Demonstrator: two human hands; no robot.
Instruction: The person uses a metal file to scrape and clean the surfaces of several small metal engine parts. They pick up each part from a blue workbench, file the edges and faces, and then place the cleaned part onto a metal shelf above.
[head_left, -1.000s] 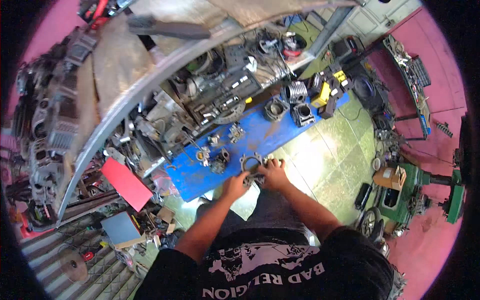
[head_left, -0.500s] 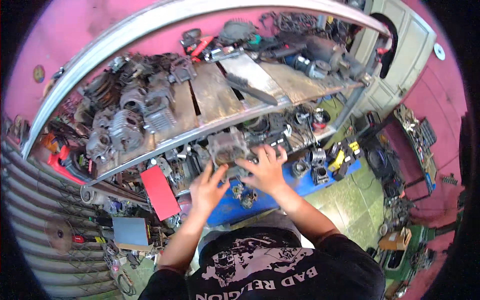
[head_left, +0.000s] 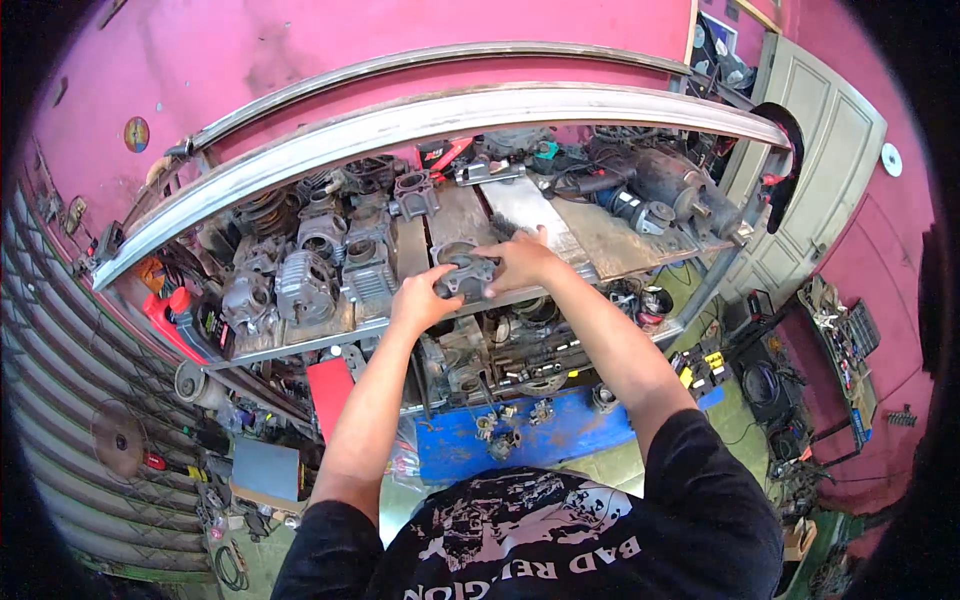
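Both my hands are around a grey metal engine cylinder [head_left: 466, 272] with a round opening, at the front edge of the upper shelf [head_left: 400, 240]. My left hand [head_left: 424, 298] grips its left side, thumb and fingers curled against the metal. My right hand [head_left: 522, 262] holds the right side with bent fingers. Whether the part rests on the boards or is just above them, I cannot tell. Just behind my right hand lies a dark brush [head_left: 508, 227], partly covered. Left of the part stand finned engine cylinders [head_left: 368, 272] and other greasy metal castings [head_left: 306, 285].
A silver rail [head_left: 450, 108] runs across above the shelf. At its right end sit a large cylindrical part [head_left: 665, 180] and a blue motor-like part [head_left: 628, 205]. Below are a crowded lower shelf [head_left: 530, 365], a blue bench [head_left: 450, 450] with carburetors [head_left: 500, 440], and a red box [head_left: 328, 392].
My hands have moved up and forward with the engine cylinder, from in front of the lower shelf to the upper shelf's front edge. The view has shifted too, showing more wall.
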